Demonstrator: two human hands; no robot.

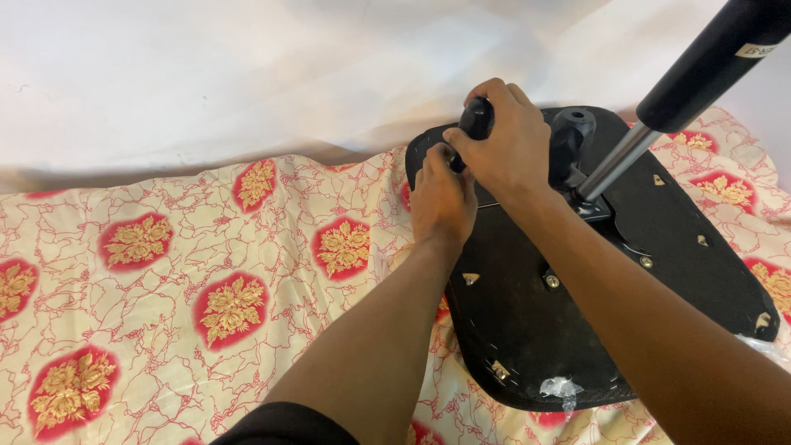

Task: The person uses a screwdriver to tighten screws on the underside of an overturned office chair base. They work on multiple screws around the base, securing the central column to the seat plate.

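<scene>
Lying upside down on a patterned sheet (206, 272), the black chair seat (568, 330) shows its flat underside, with small screws and metal clips dotted across it. Near its far edge sits the seat's metal mechanism, and from it a silver rod (614, 162) rises at a slant into a thick black cylinder (713, 58) that runs out of the top right corner. A black round knob (572, 132) stands just beside the foot of the rod.

At the far left edge of the seat, a black lever handle (476, 118) sticks up. The right hand (504, 142) is clenched around it, fingers wrapped over the top. The left hand (442, 198) lies just below, palm down on the seat's edge, its fingers tucked under the right hand, so I cannot tell whether they grip anything. The 2 hands touch each other.

A scrap of clear plastic (560, 387) clings to the near rim of the seat. The sheet is cream with red ovals holding gold flowers, and beyond it stretches a plain white cloth (247, 74).
</scene>
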